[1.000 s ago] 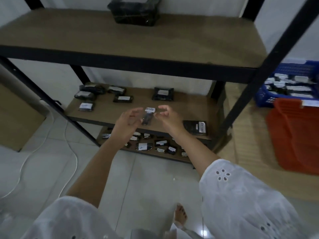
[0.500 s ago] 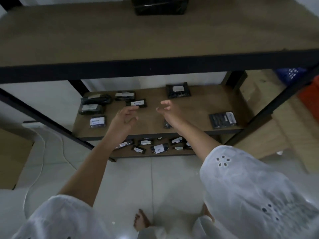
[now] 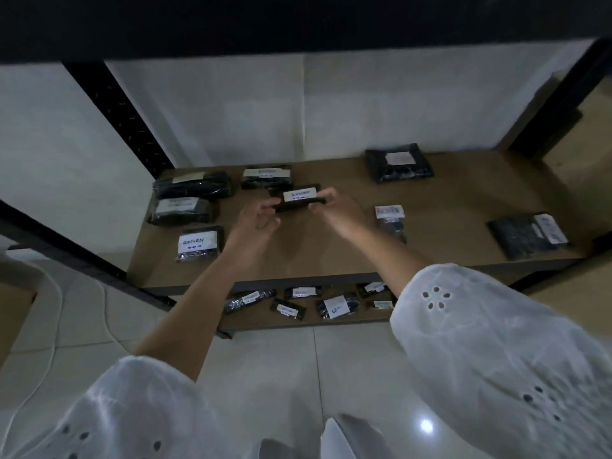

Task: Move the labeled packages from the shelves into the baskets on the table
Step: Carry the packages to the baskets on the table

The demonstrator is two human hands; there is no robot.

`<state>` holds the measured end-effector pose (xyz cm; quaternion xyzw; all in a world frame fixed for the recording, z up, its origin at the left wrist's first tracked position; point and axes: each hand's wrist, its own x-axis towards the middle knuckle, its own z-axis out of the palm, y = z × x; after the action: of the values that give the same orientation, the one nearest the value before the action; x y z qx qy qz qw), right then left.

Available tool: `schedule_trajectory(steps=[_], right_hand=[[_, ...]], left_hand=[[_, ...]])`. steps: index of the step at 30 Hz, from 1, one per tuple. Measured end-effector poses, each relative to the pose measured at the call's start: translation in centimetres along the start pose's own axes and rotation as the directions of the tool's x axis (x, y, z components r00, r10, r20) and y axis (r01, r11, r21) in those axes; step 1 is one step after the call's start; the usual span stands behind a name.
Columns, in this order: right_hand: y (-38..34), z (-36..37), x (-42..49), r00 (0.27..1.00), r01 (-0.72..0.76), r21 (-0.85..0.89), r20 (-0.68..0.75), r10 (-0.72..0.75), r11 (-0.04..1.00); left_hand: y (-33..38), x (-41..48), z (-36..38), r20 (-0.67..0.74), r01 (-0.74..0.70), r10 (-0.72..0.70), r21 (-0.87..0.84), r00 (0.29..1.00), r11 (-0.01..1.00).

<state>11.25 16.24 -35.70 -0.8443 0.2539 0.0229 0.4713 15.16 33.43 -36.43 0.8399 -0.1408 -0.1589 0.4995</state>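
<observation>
Both hands reach under the upper shelf to the middle shelf (image 3: 331, 256). My left hand (image 3: 256, 223) and my right hand (image 3: 337, 212) pinch the two ends of a small black package with a white label (image 3: 299, 198), held just above the board. Several more black labeled packages lie on this shelf: a "RETURN" one (image 3: 197, 243) at the front left, two bulky ones (image 3: 182, 210) behind it, one (image 3: 266, 176) at the back, a narrow one (image 3: 390, 220) right of my right hand, and flat ones at the back right (image 3: 399, 162) and far right (image 3: 528, 235). No baskets are in view.
The dark upper shelf edge (image 3: 298, 24) hangs close overhead. Black uprights stand at the left (image 3: 122, 117) and right (image 3: 556, 104). The bottom shelf (image 3: 265, 323) holds several small labeled packages (image 3: 336, 306). White cables (image 3: 56, 326) run over the tiled floor at the left.
The view has dropped and closed in on the middle shelf. Earlier a small package was between my hands; half a second ago both hands were spread with nothing in them, and now they grip another labeled package.
</observation>
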Motion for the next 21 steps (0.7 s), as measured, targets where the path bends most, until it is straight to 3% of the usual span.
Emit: schedule_trajectory(steps=[4,7,10,14,18,21], right_hand=[[1.2,3.1,4.7,0.997,-0.006,-0.099,-0.080,-0.002,0.995],[1.3,4.2,7.3,0.971,-0.005,-0.234,-0.235,-0.051,0.972],[1.2,4.7,8.6,0.947,-0.098,-0.200,-0.319,0.029,0.975],[1.8,4.5,9.4,0.972,-0.047,-0.279,-0.235,-0.020,0.959],[2.7,3.4,10.1,0.980,-0.026,-0.277,-0.199,-0.031,0.960],[3.3,2.2,10.5,0.996,-0.046,-0.115,-0.085,0.036,0.992]], left_hand=[[-3.7,3.4,1.1,-0.136,-0.014,0.021,0.050,0.991,0.999],[-5.0,5.7,0.8,-0.207,-0.048,0.067,0.095,0.976,0.994],[-5.2,7.4,0.6,-0.276,-0.102,0.129,0.110,0.953,0.989],[-4.3,10.7,0.3,-0.375,-0.039,0.136,0.255,0.917,0.966],[-3.4,14.6,-0.1,-0.295,0.079,-0.003,0.246,0.956,0.966],[-3.4,16.5,-0.1,-0.204,0.192,-0.128,0.331,0.971,0.924]])
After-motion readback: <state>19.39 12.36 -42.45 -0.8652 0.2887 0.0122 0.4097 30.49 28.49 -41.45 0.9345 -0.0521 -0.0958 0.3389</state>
